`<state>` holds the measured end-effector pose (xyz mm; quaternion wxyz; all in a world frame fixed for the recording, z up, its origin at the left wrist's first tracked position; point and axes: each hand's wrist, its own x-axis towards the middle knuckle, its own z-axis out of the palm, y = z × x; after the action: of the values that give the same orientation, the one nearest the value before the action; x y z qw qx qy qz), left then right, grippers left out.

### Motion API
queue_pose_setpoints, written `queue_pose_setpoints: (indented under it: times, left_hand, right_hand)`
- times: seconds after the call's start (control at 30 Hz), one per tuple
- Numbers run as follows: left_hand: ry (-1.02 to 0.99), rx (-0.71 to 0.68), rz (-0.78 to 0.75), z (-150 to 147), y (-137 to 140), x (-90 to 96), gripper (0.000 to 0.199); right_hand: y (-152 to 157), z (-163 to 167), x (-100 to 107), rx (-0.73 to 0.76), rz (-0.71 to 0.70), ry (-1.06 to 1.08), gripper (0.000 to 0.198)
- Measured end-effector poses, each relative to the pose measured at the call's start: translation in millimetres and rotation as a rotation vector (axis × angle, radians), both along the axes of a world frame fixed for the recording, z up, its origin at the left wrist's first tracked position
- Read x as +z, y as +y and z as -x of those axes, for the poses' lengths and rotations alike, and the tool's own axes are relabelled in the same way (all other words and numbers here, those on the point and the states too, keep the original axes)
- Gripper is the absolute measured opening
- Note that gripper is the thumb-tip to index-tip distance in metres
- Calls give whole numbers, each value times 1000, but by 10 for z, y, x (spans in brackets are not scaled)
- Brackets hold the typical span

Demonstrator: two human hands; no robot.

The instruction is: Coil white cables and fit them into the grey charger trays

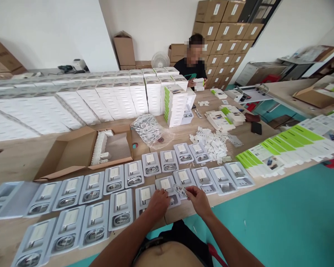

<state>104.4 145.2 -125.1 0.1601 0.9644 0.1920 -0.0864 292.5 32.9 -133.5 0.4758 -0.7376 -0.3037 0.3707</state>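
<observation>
A coiled white cable [179, 190] is pinched between the thumb and fingers of my right hand [198, 199], above the near row of trays. My left hand [159, 202] is beside it with its fingers curled down at a grey plastic tray [174, 202]; whatever they grip is hidden. A white charger block [165, 183] sits in that tray's upper part. Trays to the left, such as this filled tray [121, 209], hold a charger block above a coiled cable. To the right, a tray [223, 181] has a block and a vacant lower hollow.
Behind the trays are an open carton [69, 154] with white blocks, a bag of cables [149, 128] and a pile of small white pieces [211, 144]. Stacked white boxes [114, 96] line the far side. Green-and-white packaging [281, 144] lies right. A co-worker [190, 70] holds a box.
</observation>
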Motion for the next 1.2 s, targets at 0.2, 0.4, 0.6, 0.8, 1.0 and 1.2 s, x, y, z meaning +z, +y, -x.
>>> queue_pose_setpoints:
  times: [0.2, 0.4, 0.6, 0.8, 1.0, 1.2]
  left_hand:
    - [-12, -32, -29, 212, -120, 53, 29]
    - [-13, 20, 35, 312, -97, 67, 12]
    - [9, 83, 60, 364, -16, 55, 5]
    - [-18, 166, 40, 397, -48, 59, 31]
    - [4, 72, 20, 394, -71, -26, 18]
    - [18, 84, -31, 351, -104, -146, 16]
  right_hand:
    - [23, 139, 28, 136, 56, -199, 18]
    - [120, 340, 13, 357, 144, -465, 15]
    - [204, 427, -45, 382, 147, -506, 18]
    - [214, 469, -99, 417, 182, -536, 19]
    - [181, 644, -167, 484, 195, -681, 23]
    - [-48, 703, -231, 694, -17, -975, 17]
